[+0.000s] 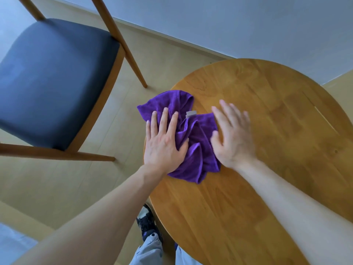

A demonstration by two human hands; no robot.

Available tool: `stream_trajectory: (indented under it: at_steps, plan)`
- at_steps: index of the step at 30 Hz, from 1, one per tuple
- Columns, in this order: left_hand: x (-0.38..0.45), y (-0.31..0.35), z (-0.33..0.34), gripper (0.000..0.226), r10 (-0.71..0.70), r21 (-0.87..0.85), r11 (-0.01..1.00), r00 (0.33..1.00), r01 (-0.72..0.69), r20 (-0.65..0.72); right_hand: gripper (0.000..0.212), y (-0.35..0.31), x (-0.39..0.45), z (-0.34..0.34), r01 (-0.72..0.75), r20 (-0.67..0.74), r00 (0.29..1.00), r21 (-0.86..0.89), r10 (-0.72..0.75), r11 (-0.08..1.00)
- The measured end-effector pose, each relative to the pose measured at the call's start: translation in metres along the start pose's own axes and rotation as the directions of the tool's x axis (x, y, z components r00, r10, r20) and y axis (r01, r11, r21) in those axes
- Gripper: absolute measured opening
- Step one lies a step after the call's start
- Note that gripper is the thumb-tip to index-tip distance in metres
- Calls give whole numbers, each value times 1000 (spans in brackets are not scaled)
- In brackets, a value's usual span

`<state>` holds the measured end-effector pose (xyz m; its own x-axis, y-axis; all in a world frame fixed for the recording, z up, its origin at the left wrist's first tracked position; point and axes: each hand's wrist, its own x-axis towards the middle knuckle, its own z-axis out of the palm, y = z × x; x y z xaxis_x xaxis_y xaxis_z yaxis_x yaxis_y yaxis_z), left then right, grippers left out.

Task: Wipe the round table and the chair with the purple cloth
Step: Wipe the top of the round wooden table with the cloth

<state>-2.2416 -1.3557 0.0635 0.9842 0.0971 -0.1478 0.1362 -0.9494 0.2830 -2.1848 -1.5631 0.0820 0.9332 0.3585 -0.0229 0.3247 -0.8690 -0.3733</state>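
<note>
Counter [267,131] wiping looks underway; beside it the chair [53,79] appears untouched, so that's left for you. Purple cloth [193,150] lies bunched at its near-chair edge under your flat left hand [164,142], fingers spread; your right hand [233,136] likewise, blurred.

Pale wood-look floor [168,60], planks running roughly toward the wall. Plain white wall [229,22] across the top and right of the view, meeting the floor along a light baseboard [172,38] that runs diagonally. Lower left corner shows a paler, greyish patch [13,240] on the floor, possibly a mat or a different surface; too blurred to tell. Light is soft, even and cool, with no hard shadows.
</note>
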Motion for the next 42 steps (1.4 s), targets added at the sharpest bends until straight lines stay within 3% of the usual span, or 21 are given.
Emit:
stream_trajectory:
  at_steps: [3, 6, 10, 13, 15, 19, 24, 26, 31, 35, 42]
  plan:
    - [-5, 1, -3, 84, -1, 3, 1000, 1000, 1, 25, 70, -12, 31, 15, -89, 146, 986, 83, 76, 993]
    - [-41, 4, -3, 83, 14, -13, 1000, 998, -14, 59, 75, 2, 36, 27, -77, 184, 980, -13, 78, 997]
    - [-106, -8, 3, 88, 273, 42, 957, 940, -287, 203, 77, -1, 32, 28, -61, 191, 979, -36, 67, 997]
    - [-90, -30, -5, 91, 414, 63, 896, 878, -440, 241, 77, -2, 34, 29, -61, 171, 982, -103, 78, 993]
    - [-60, -36, -10, 90, 374, 62, 917, 902, -395, 217, 78, -3, 36, 31, -59, 160, 984, -143, 82, 988]
    - [-8, -24, -11, 86, 120, 56, 990, 983, -129, 137, 78, -4, 35, 34, -51, 146, 986, -170, 77, 984]
    - [-33, -6, -4, 83, -44, -15, 999, 997, 45, 66, 79, -5, 32, 35, -43, 139, 988, -192, 71, 980]
    - [-68, -4, 0, 82, -44, -31, 998, 996, 47, 79, 80, -5, 33, 35, -42, 140, 988, -202, 72, 978]
    - [-131, -19, 4, 83, 127, 4, 992, 977, -129, 171, 81, -6, 35, 37, -54, 133, 987, -212, 84, 976]
    - [-97, -28, -2, 82, 201, 33, 977, 963, -210, 180, 80, -5, 35, 38, -54, 124, 989, -215, 83, 975]
    - [-11, -14, -6, 81, 83, 55, 994, 989, -90, 123, 79, -3, 36, 38, -49, 124, 989, -230, 79, 972]
